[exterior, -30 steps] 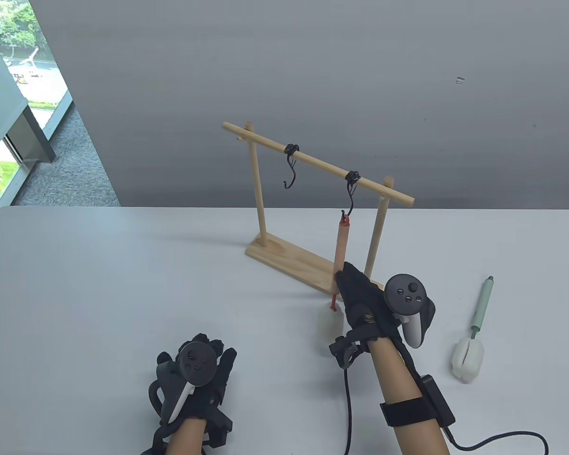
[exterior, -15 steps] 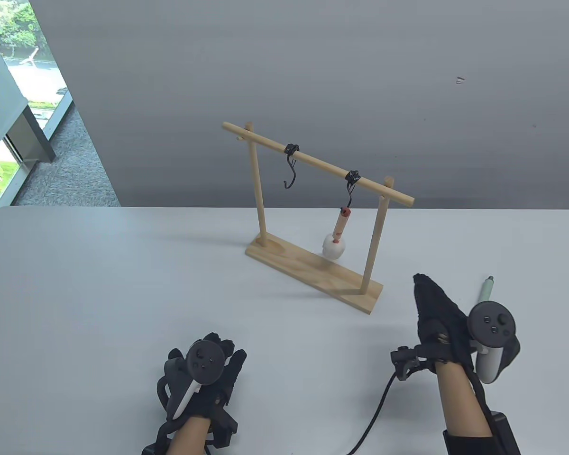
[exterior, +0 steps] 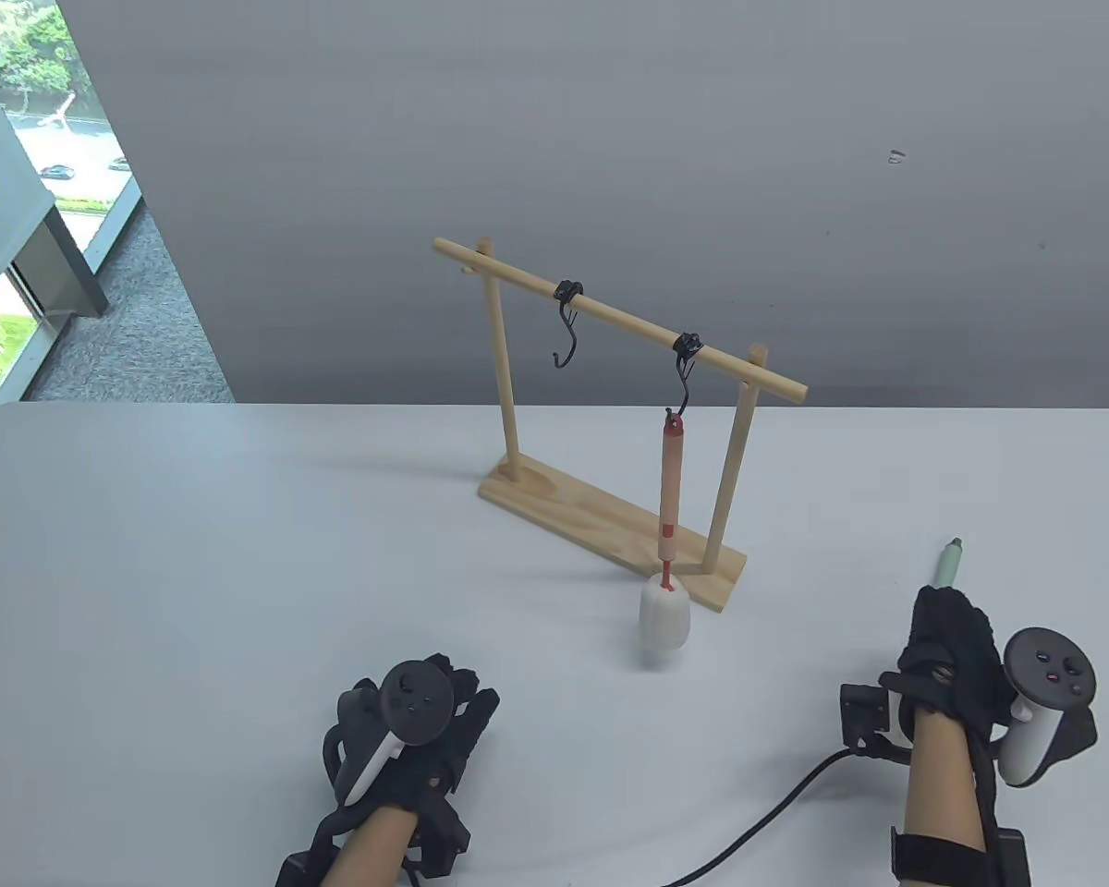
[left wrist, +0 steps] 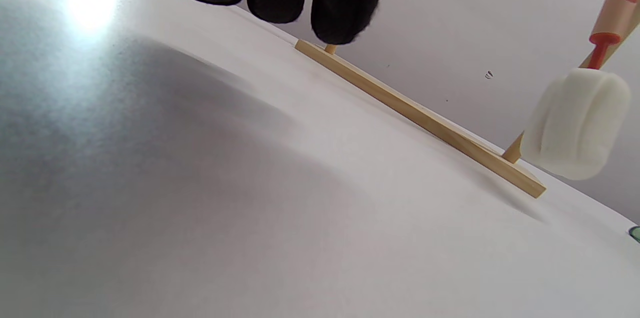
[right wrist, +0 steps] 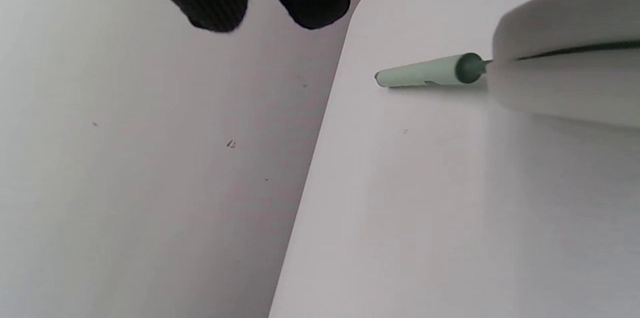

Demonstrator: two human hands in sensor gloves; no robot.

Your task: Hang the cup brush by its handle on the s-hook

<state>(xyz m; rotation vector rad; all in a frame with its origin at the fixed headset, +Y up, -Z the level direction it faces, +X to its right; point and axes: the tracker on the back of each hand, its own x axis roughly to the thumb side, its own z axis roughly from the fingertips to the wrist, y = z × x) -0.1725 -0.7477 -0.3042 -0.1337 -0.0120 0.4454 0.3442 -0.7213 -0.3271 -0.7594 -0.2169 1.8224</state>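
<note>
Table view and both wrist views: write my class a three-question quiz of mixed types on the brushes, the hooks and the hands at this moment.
1. True or false: the orange-handled cup brush with the white sponge head hangs from the right black s-hook on the wooden rack.
2. Multiple choice: the left black s-hook carries A) the green brush, B) nothing, C) a cloth.
3. Fill in: the pale green-handled cup brush lies on the white ____, just beyond the right hand.

Key
1. True; neither the right hand nor the left hand touches it.
2. B.
3. Table.
</note>
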